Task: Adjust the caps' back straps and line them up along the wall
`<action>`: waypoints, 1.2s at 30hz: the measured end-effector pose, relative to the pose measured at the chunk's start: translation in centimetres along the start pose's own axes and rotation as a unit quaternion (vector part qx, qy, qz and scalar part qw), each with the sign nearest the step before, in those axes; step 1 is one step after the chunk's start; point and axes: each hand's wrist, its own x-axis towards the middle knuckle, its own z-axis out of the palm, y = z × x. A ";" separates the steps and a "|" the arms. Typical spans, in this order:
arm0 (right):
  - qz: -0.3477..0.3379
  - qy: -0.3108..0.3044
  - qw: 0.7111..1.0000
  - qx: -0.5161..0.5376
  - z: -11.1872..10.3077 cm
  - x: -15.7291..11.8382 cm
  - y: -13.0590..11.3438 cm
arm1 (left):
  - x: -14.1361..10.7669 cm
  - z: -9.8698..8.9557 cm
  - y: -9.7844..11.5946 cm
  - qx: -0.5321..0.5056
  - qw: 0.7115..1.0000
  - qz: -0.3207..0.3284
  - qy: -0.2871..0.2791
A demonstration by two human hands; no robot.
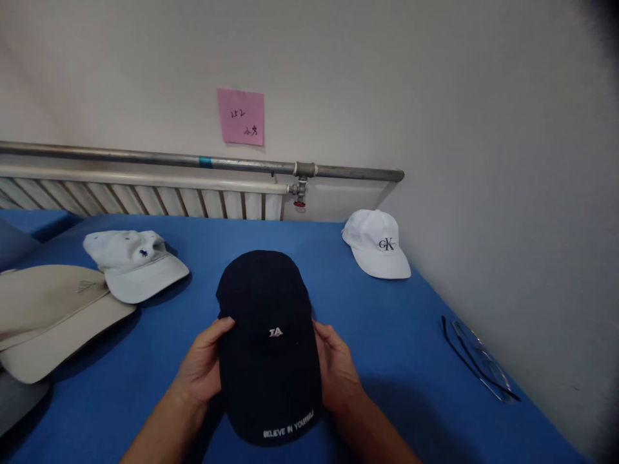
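Note:
A dark navy cap (265,296) with small white letters on its front and "BELIEVE IN YOURSELF" on its brim is held over the blue surface (382,328), brim toward me. My left hand (203,364) grips its left side, thumb on top near the brim. On the right side, my right hand (336,364) holds the same cap, with the thumb at its edge; the other fingers of both hands are partly hidden beneath it.
To the left lie a pale cap (126,254), a beige cap (48,309) and part of a grey cap (17,399). A white cap (374,238) sits at the back right, near glasses (478,361) by the wall. Behind are a radiator (145,196) and a pipe (251,164).

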 end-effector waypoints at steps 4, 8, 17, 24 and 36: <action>0.002 -0.038 0.999 -0.012 0.7 -0.1 -0.4 | -0.3 0.7 -0.1 0.001 0.999 -0.031 0.042; -0.001 0.013 1.000 -0.024 0.8 0.1 -0.8 | -0.3 1.1 -0.1 -0.015 0.997 -0.044 0.067; 0.031 0.076 0.997 -0.007 -0.1 0.9 -0.2 | -0.3 0.7 -0.5 -0.054 0.996 0.019 -0.070; 0.043 0.080 0.996 -0.014 -0.1 1.0 -0.5 | -0.5 1.4 -1.9 0.096 0.995 0.022 -0.034; -0.537 0.050 0.612 -0.578 -0.7 -1.3 -1.0 | -1.1 3.2 -1.8 0.120 0.985 0.059 0.107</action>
